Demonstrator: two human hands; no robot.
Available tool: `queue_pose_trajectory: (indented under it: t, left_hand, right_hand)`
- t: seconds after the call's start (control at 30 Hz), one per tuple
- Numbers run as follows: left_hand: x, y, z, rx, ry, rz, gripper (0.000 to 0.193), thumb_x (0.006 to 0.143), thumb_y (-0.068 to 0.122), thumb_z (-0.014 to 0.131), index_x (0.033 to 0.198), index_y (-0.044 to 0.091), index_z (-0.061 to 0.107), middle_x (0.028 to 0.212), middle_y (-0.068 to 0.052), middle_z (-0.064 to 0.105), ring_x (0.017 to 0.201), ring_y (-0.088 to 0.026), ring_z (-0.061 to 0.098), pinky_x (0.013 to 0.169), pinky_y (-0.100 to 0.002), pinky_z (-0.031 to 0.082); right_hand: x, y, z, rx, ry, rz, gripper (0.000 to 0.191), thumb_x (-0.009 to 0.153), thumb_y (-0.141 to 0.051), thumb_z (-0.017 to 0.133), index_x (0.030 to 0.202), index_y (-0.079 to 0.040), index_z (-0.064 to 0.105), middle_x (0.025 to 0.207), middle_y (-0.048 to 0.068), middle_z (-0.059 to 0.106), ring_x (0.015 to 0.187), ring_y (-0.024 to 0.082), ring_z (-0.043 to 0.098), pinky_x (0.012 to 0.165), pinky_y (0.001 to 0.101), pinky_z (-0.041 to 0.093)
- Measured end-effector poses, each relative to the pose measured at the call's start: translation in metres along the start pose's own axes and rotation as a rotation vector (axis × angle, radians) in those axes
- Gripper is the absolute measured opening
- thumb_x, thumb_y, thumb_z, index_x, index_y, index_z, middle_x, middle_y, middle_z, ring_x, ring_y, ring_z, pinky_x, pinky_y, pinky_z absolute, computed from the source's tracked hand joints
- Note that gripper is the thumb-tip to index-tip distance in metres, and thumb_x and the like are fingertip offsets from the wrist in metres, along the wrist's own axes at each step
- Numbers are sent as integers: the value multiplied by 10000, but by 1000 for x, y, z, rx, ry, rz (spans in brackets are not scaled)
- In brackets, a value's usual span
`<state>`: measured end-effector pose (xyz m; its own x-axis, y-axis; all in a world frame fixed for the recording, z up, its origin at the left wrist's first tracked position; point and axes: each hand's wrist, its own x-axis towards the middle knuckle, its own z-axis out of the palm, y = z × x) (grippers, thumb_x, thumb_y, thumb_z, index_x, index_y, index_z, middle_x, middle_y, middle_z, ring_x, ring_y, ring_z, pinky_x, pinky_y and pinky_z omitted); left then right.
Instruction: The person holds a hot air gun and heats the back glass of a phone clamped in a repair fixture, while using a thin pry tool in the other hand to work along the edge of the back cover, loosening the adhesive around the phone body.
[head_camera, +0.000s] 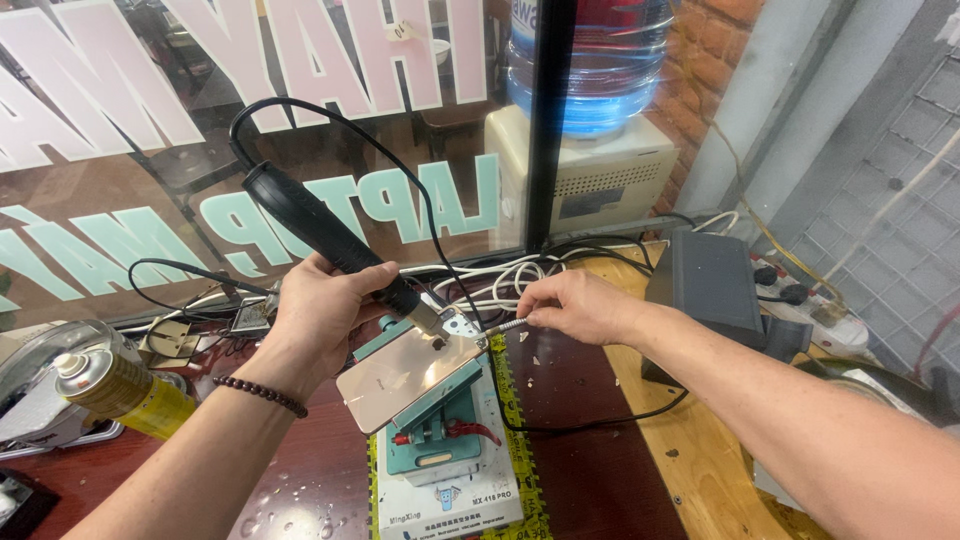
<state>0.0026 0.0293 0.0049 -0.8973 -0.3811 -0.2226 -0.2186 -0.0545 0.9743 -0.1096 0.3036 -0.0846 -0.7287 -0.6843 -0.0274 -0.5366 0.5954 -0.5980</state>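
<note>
we see the thin, glossy gold-backed phone (408, 372) clamped tilted on the teal metal holder (432, 428); it looks stiff, slick and fragile, best gripped by its edges. above it, our left hand (322, 310) is clenched around the black corded hot-air wand (330, 237), while our right hand (580, 305), right of the holder, pinches slim metal tweezers (504, 326) at the phone's top corner.

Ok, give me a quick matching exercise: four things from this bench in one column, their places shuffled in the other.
1. hot-air tool
2. tweezers
3. phone
4. spray can

a. clamped on the teal fixture
b. in the left hand
c. lying at far left
d. in the right hand

Pairs: 1-b, 2-d, 3-a, 4-c
</note>
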Motion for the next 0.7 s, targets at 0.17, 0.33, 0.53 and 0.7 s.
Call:
queue_pose_trajectory:
  t: [0.17,0.33,0.53,0.7]
  left_hand:
    - [6,-7,12,-1,-43,-12,229,863,50,736,1047,11,606,984,-119,728,894,-222,765,798,-340,615]
    - [8,-9,16,-34,-63,3,247,855,42,745,1049,-8,601,1002,-129,718,915,-228,763,854,-343,651]
    - [-1,-3,11,16,-30,-30,241,865,66,739,1054,17,598,997,-135,729,917,-233,766,778,-328,617]
    - [-5,1,-14,35,39,-75,231,878,88,728,1056,35,592,974,-145,728,888,-244,754,689,-366,570]
  right_hand:
    - [-14,-11,-1,-83,17,59,215,887,-296,684,1048,-197,787,931,33,803,891,200,749,831,345,557]
    - [-16,-22,-1,-150,9,88,241,903,-351,647,1055,-238,796,968,29,798,936,237,742,845,375,548]
    - [-12,-17,-4,-220,-2,56,243,899,-358,654,1053,-230,792,984,40,790,955,260,730,845,387,543]
    - [-9,-4,0,-151,78,-21,233,865,-335,701,1015,-183,793,975,50,791,927,262,735,818,376,558]
